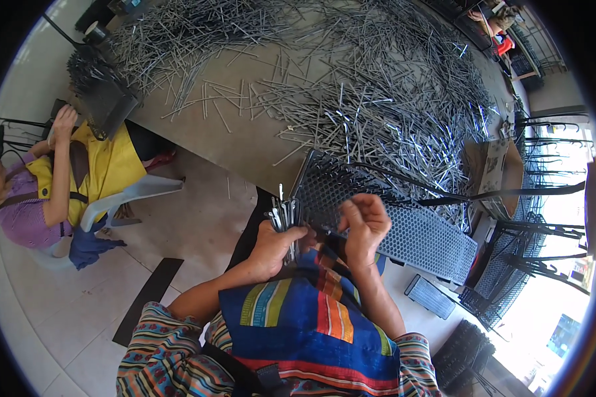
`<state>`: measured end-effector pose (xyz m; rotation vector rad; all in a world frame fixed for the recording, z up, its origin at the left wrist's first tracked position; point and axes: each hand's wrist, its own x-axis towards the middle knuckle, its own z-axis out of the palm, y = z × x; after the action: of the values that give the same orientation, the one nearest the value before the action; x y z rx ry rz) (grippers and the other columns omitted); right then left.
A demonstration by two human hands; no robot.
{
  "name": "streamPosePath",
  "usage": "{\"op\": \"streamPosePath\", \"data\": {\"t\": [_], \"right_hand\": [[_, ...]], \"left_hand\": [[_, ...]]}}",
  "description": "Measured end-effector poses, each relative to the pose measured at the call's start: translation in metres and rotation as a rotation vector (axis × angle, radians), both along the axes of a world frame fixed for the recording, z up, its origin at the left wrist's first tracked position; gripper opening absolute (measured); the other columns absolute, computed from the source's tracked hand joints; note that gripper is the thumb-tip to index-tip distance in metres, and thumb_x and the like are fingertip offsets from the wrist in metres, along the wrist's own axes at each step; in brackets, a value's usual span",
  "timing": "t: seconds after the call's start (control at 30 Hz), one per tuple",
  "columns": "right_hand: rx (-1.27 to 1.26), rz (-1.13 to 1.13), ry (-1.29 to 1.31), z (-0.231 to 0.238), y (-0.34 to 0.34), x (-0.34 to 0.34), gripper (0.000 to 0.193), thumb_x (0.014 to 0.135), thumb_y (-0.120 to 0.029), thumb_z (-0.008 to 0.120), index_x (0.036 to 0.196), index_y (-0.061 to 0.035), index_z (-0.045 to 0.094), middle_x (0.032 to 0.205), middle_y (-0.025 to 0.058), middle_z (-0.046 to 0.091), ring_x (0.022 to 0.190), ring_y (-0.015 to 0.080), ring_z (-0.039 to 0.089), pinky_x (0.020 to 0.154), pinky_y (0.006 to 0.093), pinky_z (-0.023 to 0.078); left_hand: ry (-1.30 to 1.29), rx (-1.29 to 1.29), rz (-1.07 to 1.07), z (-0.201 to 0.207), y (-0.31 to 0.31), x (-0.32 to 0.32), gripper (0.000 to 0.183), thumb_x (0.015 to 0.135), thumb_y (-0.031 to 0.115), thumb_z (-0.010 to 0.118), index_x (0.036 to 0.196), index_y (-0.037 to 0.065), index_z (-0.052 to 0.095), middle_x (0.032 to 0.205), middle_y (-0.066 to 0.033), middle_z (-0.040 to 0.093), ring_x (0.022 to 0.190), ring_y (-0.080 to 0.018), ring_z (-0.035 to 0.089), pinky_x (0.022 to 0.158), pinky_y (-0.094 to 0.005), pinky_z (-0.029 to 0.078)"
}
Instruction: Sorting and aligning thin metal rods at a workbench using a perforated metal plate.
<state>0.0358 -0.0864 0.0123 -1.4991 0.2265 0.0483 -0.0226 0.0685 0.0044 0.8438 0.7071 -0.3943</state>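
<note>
My left hand point(276, 250) is wrapped round an upright bundle of thin metal rods point(283, 215), their tips poking up above the thumb. To its right, my right hand point(365, 228) is raised with curled fingers, slightly blurred; whether anything small sits in them I cannot make out. Beneath and behind that hand lies a long black perforated rack point(424, 241), its mesh full of small round holes. Short dark rods stand in its far left part. The rack's near left end is partly hidden by my hands.
Heaps of loose metal rods point(384, 126) cover much of the table point(245, 142). A cardboard box point(510, 175) and black wire racks point(503, 264) stand at right. On the left, another person in a yellow apron point(109, 162) sits on a white chair point(129, 198). A dark strip point(149, 301) lies on the floor.
</note>
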Motion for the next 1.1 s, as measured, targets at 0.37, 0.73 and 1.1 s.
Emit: {"op": "streamPosePath", "data": {"t": [0.37,0.73,1.1], "right_hand": [[-0.579,-0.035,-0.501,-0.008,0.0,0.036,0.008,0.084,0.001,0.068,0.088,-0.0031,0.062,0.067,0.0011,0.063,0.054,0.0028,0.054,0.052,0.019,0.041],[-0.643,0.054,-0.532,0.009,0.006,0.048,0.009,0.079,0.002,0.07,0.084,-0.0025,0.064,0.064,0.0025,0.059,0.057,0.0053,0.052,0.054,0.0204,0.042],[-0.964,0.251,-0.705,0.003,0.008,0.037,0.016,0.075,-0.001,0.072,0.09,-0.0031,0.068,0.081,0.0087,0.065,0.062,0.0237,0.063,0.056,0.0315,0.049]], "left_hand": [[-0.123,0.117,-0.429,-0.015,0.0,-0.027,0.015,0.082,-0.003,0.062,0.097,-0.003,0.065,0.082,-0.0119,0.069,0.071,-0.0178,0.067,0.065,-0.0313,0.054],[-0.019,-0.005,-0.057,-0.007,0.004,-0.002,0.01,0.08,-0.002,0.066,0.09,-0.004,0.063,0.077,-0.0146,0.068,0.064,-0.0197,0.065,0.058,-0.0316,0.053],[-0.018,-0.062,0.006,-0.007,0.006,0.006,0.012,0.079,-0.005,0.065,0.092,-0.006,0.063,0.078,-0.0157,0.068,0.066,-0.0222,0.067,0.061,-0.0322,0.057]]}}
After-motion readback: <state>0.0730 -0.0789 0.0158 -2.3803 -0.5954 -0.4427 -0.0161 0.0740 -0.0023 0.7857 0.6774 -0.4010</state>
